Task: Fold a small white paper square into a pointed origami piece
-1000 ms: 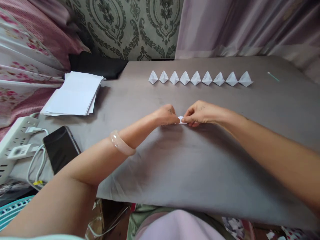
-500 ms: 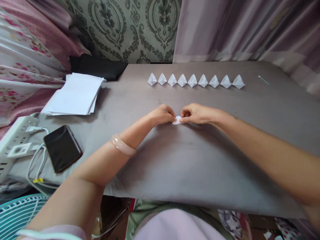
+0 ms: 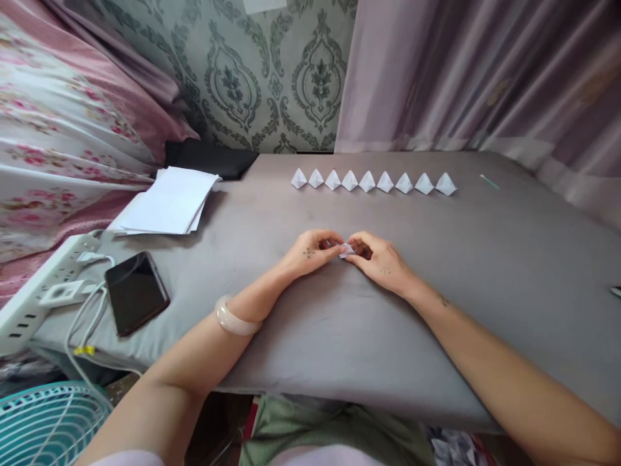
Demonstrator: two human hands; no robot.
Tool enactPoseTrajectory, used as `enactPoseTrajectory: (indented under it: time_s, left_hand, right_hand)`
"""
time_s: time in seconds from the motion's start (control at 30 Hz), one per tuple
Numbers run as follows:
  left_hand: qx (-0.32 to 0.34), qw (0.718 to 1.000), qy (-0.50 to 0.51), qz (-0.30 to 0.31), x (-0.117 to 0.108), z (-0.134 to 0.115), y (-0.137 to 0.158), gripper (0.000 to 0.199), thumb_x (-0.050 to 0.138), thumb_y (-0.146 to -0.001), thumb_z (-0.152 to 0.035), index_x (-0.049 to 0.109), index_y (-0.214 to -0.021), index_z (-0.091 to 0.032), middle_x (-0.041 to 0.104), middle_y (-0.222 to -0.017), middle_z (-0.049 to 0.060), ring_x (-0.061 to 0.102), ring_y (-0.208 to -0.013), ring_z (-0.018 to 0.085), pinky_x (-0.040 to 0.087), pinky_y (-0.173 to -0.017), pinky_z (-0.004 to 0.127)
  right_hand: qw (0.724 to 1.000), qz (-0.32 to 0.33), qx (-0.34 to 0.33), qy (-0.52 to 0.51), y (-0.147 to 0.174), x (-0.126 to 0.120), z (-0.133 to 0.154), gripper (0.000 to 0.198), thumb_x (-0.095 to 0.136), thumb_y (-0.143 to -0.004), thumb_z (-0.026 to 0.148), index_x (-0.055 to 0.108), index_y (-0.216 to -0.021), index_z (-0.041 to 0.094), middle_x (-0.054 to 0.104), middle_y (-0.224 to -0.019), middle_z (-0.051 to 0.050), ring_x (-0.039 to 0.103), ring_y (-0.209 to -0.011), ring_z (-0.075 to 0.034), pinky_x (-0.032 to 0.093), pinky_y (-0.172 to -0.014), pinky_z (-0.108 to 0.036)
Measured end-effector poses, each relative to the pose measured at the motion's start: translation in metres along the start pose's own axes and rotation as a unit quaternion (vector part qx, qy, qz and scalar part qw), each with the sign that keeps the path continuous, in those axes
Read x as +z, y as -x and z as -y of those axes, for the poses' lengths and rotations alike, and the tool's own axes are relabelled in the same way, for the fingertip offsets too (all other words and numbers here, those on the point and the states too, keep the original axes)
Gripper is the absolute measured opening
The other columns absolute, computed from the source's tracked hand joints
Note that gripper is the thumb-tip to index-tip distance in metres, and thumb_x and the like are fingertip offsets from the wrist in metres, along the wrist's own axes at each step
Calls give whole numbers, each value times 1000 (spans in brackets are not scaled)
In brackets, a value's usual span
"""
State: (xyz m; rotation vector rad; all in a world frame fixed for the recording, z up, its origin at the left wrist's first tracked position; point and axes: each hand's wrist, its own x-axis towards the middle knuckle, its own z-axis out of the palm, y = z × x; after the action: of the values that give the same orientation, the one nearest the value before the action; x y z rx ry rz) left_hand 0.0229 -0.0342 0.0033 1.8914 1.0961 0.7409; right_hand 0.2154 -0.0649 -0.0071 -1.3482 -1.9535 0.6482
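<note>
Between my fingertips is a small piece of folded white paper (image 3: 346, 250), partly covered by the fingers. My left hand (image 3: 317, 251), with a pale bangle (image 3: 235, 318) on its wrist, pinches the paper's left side. On the right side my right hand (image 3: 378, 257) grips it with thumb and fingers. Both hands are low over the grey-covered table (image 3: 339, 336). Beyond them stands a row of several small folded white paper boats (image 3: 367, 181), each with a pointed peak.
To the left lie a stack of white paper sheets (image 3: 169, 200), a black flat item (image 3: 208, 158), a dark phone (image 3: 136, 292) and a white power strip (image 3: 46, 291) with cables. A thin swab-like stick (image 3: 490, 182) is at far right. A teal fan (image 3: 48, 424) stands below the table's left edge.
The view has tilted up, so things sit lower in it. Both hands have turned and now hold the paper more upright, its shape smaller between the fingertips. The paper boats have not moved.
</note>
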Motion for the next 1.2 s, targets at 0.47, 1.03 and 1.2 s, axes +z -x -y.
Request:
enactPoseTrajectory:
  time_s: [0.47, 1.03, 1.2]
  left_hand:
    - [45, 999, -6, -6, -1, 2, -2, 19, 64, -81, -34, 73, -82, -17, 68, -87, 5, 59, -78, 14, 44, -71, 24]
    - [-42, 997, 56, -32, -13, 11, -5, 20, 54, -72, -17, 60, -92, -17, 56, -68, -4, 43, -56, 7, 34, -54, 19]
    - [-45, 996, 77, -9, -13, 18, -7, 11, 50, -70, -15, 56, -79, -17, 48, -62, -5, 40, -54, 7, 29, -52, 20]
  right_hand:
    - [997, -32, -66, 7, 3, -4, 4, 15, 57, -88, 28, 72, -87, 24, 71, -90, -1, 63, -80, -15, 45, -75, -28]
    - [963, 32, 194, -186, 0, -26, 4, 14, 63, -70, 26, 62, -83, 20, 65, -81, 0, 58, -73, -12, 43, -66, -25]
    - [940, 77, 250, -221, -3, -33, 1, 15, 64, -67, 25, 65, -81, 21, 63, -73, 2, 53, -63, -10, 39, -58, -23]
